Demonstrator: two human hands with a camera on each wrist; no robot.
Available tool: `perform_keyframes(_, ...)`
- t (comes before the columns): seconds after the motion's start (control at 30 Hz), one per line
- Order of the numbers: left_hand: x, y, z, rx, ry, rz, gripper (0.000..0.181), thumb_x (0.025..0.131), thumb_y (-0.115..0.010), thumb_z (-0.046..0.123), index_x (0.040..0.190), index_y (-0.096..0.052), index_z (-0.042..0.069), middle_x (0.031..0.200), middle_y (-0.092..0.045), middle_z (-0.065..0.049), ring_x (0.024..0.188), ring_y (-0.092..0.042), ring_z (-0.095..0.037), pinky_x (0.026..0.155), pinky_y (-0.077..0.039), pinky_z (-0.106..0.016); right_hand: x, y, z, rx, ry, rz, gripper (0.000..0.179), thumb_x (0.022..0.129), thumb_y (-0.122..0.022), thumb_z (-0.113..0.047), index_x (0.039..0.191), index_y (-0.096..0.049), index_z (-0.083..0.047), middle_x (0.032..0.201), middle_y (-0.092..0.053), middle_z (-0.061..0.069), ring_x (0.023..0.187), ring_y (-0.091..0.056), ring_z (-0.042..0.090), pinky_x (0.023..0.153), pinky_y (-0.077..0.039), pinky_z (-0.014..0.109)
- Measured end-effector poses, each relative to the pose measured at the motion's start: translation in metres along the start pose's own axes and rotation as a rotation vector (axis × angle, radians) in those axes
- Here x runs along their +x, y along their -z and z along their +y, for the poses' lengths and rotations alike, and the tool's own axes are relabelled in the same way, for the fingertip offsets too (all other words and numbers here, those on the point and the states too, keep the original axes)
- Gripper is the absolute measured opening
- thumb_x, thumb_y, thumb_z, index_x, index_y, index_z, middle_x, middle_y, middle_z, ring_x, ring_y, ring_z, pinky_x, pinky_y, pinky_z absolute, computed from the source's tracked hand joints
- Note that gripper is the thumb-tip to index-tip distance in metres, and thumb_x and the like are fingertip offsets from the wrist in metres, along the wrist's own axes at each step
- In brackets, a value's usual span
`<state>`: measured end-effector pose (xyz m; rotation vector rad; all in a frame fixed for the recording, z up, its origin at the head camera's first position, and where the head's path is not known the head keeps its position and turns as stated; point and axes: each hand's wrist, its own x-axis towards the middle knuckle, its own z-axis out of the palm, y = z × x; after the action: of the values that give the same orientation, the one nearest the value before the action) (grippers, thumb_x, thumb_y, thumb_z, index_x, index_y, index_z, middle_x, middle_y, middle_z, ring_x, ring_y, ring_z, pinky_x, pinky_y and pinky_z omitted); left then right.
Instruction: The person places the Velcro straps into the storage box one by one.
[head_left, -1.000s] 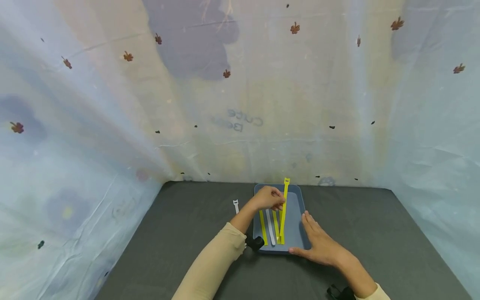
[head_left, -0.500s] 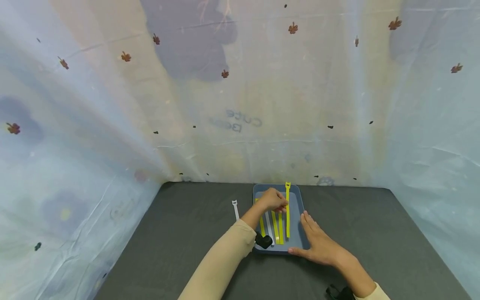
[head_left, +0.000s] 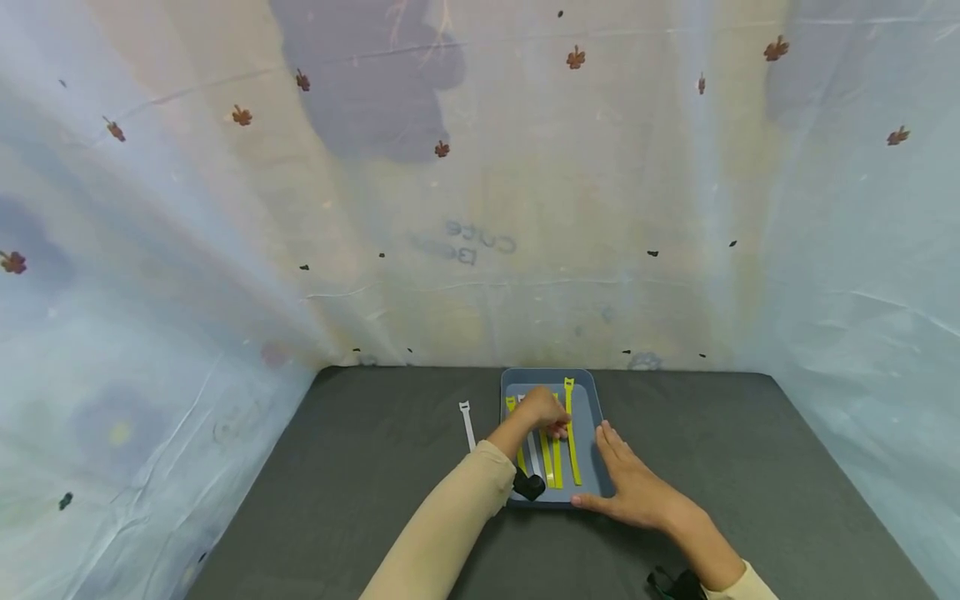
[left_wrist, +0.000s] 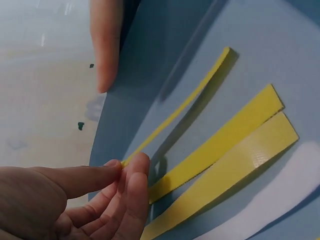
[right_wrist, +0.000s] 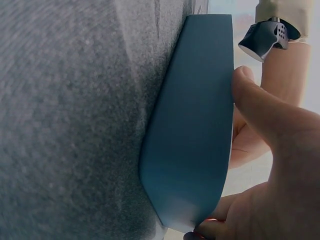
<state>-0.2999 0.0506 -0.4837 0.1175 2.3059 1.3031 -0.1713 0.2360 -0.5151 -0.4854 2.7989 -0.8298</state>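
Note:
My left hand is over the blue-grey tray, pinching a yellow hook-and-loop cable strap between thumb and fingers. In the head view the strap lies lengthwise toward the tray's right side, its slotted head at the far end. Left of it, further yellow straps and a white strap lie side by side in the tray, partly hidden by my left hand and wrist. With fingers straight and thumb spread, my right hand rests against the tray's near right corner; the right wrist view shows its thumb at the rim.
On the dark grey cloth-covered table, another white strap lies left of the tray, partly behind my left forearm. A pale patterned curtain rises behind the table and along both sides.
My left hand has carried the yellow strap rightward, away from the other straps, then lowered it toward the tray floor. My right hand has stayed at the tray's corner.

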Motion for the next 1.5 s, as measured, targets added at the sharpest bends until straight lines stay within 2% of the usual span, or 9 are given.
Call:
perform_keyframes(0.3, 0.0009, -0.0024, -0.0026, 0.066, 0.016, 0.033, 0.016, 0.1, -0.074, -0.001, 0.086, -0.073, -0.009, 0.086, -0.079, -0.024, 0.079, -0.082, -0.029, 0.067, -0.066, -0.03, -0.0005, 0.0009, -0.0011, -0.01, 0.015, 0.009, 0.131, 0.089, -0.073, -0.075, 0.167, -0.011, 0.009, 0.177, -0.001, 0.029, 0.162, -0.008, 0.052, 0.125, -0.023, 0.072)
perform_keyframes(0.67, 0.0079, -0.0074, -0.0015, 0.161, 0.038, 0.059, 0.025, 0.099, -0.078, 0.004, 0.076, -0.073, -0.004, 0.08, -0.079, -0.02, 0.076, -0.081, -0.028, 0.06, -0.064, -0.028, -0.0017, 0.0042, -0.0056, -0.002, -0.001, 0.006, 0.129, 0.09, -0.076, -0.07, 0.168, -0.011, 0.008, 0.177, -0.001, 0.029, 0.162, -0.008, 0.052, 0.125, -0.022, 0.072)
perform_keyframes(1.03, 0.0066, -0.005, -0.0017, 0.125, 0.036, 0.042, 0.023, 0.099, -0.077, 0.004, 0.079, -0.074, -0.006, 0.083, -0.079, -0.021, 0.076, -0.081, -0.027, 0.064, -0.065, -0.029, -0.0004, 0.0041, -0.0034, -0.011, 0.006, 0.012, 0.128, 0.09, -0.076, -0.069, 0.168, -0.012, 0.009, 0.177, -0.001, 0.029, 0.162, -0.009, 0.052, 0.125, -0.023, 0.072)
perform_keyframes(1.37, 0.0089, -0.005, -0.0061, 0.119, 0.015, 0.035, 0.025, 0.099, -0.078, 0.006, 0.078, -0.073, -0.005, 0.076, -0.078, -0.018, 0.062, -0.078, -0.021, 0.059, -0.063, -0.026, -0.0014, 0.0044, -0.002, -0.012, 0.016, 0.014, 0.128, 0.09, -0.075, -0.072, 0.167, -0.012, 0.009, 0.177, -0.002, 0.029, 0.161, -0.01, 0.053, 0.124, -0.025, 0.072)
perform_keyframes(1.5, 0.009, -0.004, -0.0063, 0.109, 0.006, 0.026, 0.026, 0.101, -0.077, 0.009, 0.079, -0.074, -0.006, 0.076, -0.078, -0.019, 0.065, -0.079, -0.023, 0.059, -0.063, -0.026, -0.002, 0.0042, -0.002, -0.012, 0.012, 0.011, 0.128, 0.09, -0.075, -0.072, 0.168, -0.012, 0.009, 0.177, -0.002, 0.029, 0.161, -0.01, 0.052, 0.124, -0.025, 0.071)
